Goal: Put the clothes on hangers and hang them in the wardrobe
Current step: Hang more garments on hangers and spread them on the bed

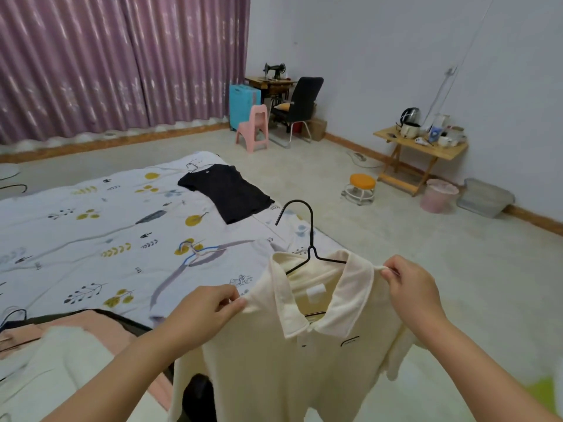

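Lower centre of frame: we had the cream shirt (292, 360) on the black hanger (310, 239), left hand (201, 312) & right hand (411, 287) each pinching a shoulder, fingers curled. Hangering looked done; next prob. grab hook, find wardrobe, not in view

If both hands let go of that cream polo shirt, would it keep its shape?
Probably not. The cream polo shirt sags between the left hand and right hand, so it looks floppy and light. The thin black hanger alone seems stiff.
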